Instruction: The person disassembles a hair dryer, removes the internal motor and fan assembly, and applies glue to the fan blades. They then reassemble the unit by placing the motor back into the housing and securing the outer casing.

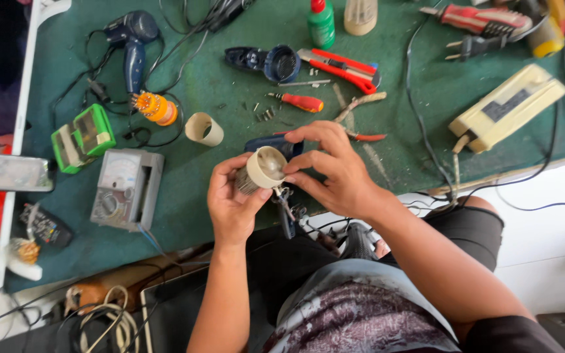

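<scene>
The light is bright and even, like daylight, and shadows on the green table (230, 85) are soft. The view bends at the edges, and the white floor (544, 229) at right glares slightly.

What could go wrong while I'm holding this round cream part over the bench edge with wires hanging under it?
1. The cream cylindrical part is held by both the left hand and right hand near the table edge; a slip might drop it to the lap or floor.
2. The dangling wires could snag or tear loose.
3. Loose small screws beyond the hands could get scattered.
</scene>
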